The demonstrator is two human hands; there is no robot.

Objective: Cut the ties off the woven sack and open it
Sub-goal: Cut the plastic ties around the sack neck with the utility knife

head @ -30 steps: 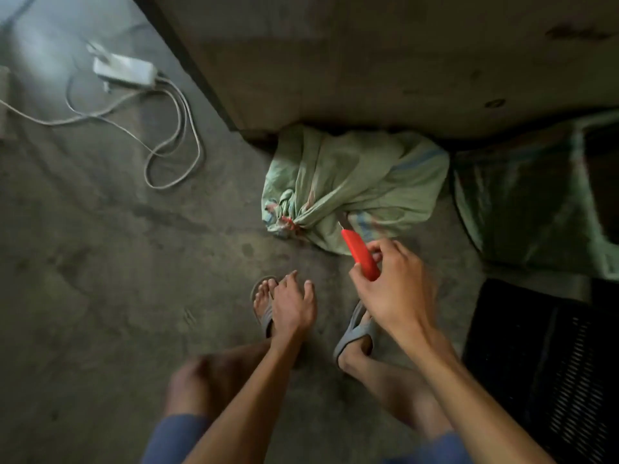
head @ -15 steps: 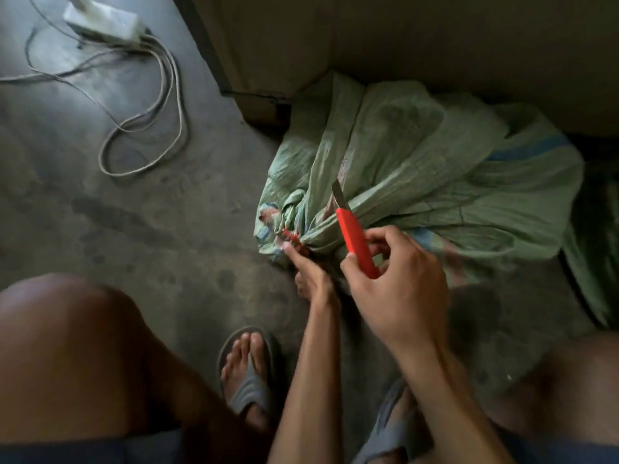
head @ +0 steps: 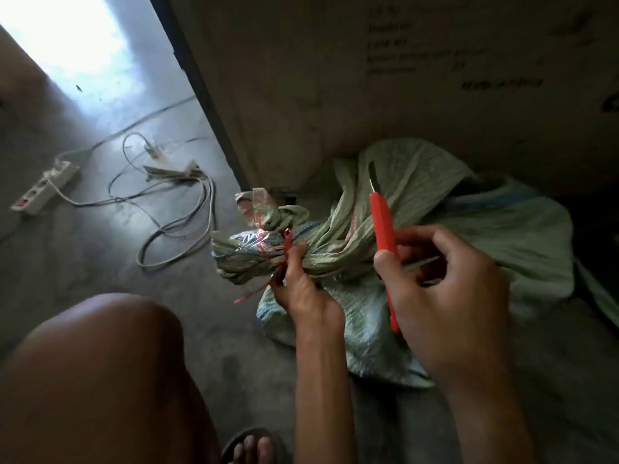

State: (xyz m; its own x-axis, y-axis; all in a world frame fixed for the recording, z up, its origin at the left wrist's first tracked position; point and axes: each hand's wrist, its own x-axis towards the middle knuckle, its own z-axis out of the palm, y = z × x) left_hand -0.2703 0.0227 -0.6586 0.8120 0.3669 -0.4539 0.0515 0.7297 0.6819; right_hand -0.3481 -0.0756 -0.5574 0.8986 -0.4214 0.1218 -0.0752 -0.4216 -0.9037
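Head view looks down on the woven sack (head: 418, 229), a pale green bag lying on the concrete floor (head: 100, 246) against a big cardboard box (head: 335, 78), its neck bunched toward my left. A red tie (head: 286, 244) wraps that neck, with a loose end trailing down. My left hand (head: 301, 289) is closed around the neck, fingers pinching right at the tie, I judge to hold it taut and steady for the blade. My right hand (head: 445, 289) grips the red utility knife (head: 385, 229), blade out and pointing up and away from the sack, clear of my other hand until I line up the cut. The tie looks uncut. Off to the left lie a power strip (head: 43, 187) and looped white cables (head: 177, 229), well apart from the sack.
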